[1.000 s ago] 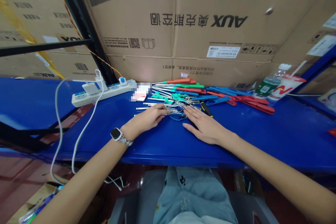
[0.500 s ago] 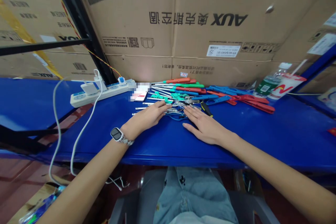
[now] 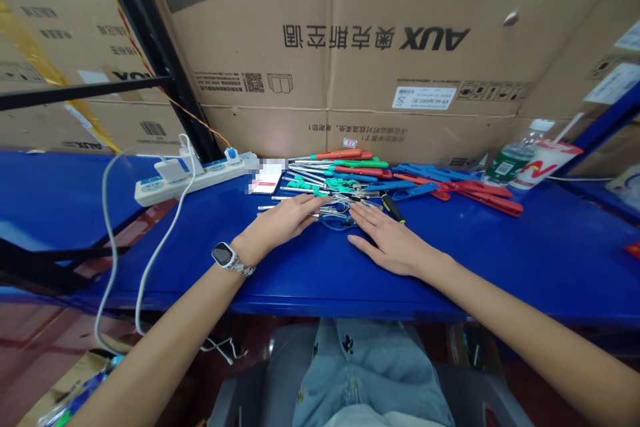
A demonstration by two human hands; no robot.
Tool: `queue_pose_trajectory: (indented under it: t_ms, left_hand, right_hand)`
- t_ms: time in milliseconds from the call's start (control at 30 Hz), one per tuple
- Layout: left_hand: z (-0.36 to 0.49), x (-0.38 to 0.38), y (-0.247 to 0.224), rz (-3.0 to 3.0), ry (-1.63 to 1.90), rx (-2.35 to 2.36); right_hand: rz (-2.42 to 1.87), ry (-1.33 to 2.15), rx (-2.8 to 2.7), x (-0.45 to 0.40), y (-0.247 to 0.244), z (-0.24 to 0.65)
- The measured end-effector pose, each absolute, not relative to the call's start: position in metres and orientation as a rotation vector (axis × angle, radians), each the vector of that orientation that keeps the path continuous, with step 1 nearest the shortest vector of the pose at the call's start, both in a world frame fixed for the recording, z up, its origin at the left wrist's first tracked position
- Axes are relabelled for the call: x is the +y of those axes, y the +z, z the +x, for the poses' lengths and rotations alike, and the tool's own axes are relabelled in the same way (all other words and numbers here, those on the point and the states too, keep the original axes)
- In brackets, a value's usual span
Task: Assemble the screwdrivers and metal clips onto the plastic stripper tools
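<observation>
My left hand, palm down, rests at the near left side of a pile of metal rods, its fingertips over the near ones. Flat at the pile's near right edge lies my right hand, thumb spread, fingertips on thin white wires. A loop of blue cable shows between the hands. Red-handled and green-handled tools lie behind. A black and yellow handle sits just beyond my right fingers. What lies under my left fingers is hidden.
A white power strip with plugs and a phone lie left. Blue clamps and red clamps are right, near a bottle and paper cup. A large cardboard box stands behind the blue table.
Some near metal rods at my left hand have shifted slightly to the right. Both hands are almost where they were.
</observation>
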State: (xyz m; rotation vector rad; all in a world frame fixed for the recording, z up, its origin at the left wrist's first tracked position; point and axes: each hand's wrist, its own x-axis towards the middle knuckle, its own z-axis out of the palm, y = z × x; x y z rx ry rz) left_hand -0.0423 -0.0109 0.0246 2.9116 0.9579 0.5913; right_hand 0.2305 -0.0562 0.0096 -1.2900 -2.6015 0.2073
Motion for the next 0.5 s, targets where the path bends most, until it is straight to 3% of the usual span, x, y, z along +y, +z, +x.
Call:
queue_pose_trajectory:
  t_ms: [500]
  left_hand:
    - [-0.0419,-0.0115,0.0232,3.005,0.528,0.922]
  right_hand:
    - [-1.290,0.229,-2.603,-0.0555,0.0087,0.2315]
